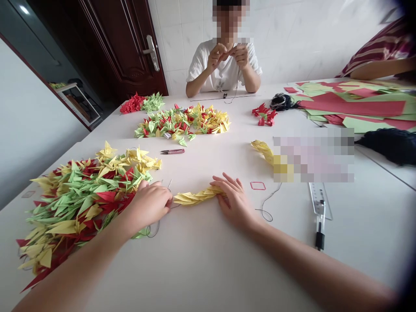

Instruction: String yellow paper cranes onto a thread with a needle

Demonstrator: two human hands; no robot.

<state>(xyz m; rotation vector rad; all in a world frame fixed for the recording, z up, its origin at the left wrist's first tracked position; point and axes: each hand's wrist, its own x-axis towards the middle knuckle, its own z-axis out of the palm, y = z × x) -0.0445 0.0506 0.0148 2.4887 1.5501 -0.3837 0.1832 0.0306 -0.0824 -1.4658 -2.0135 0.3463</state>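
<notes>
A short strand of yellow folded-paper cranes (195,197) lies on the table between my hands. My right hand (234,203) is closed around its right end, thumb underneath and fingers over the top. At the other end, my left hand (152,201) pinches dark thread (175,206) that runs out of the strand. A thin needle (170,184) sticks up by the left fingertips. Under and beyond my left forearm spreads a large pile of red, green and yellow paper cranes (78,195). A loop of thread (152,229) hangs below that hand.
Thread snips (173,151) lie ahead. Another crane pile (185,121) is farther back. On the right are a second yellow strand (263,149), a ruler (316,197), a pen (320,229), black thread (390,145) and coloured paper (354,106). A person (224,65) sits opposite.
</notes>
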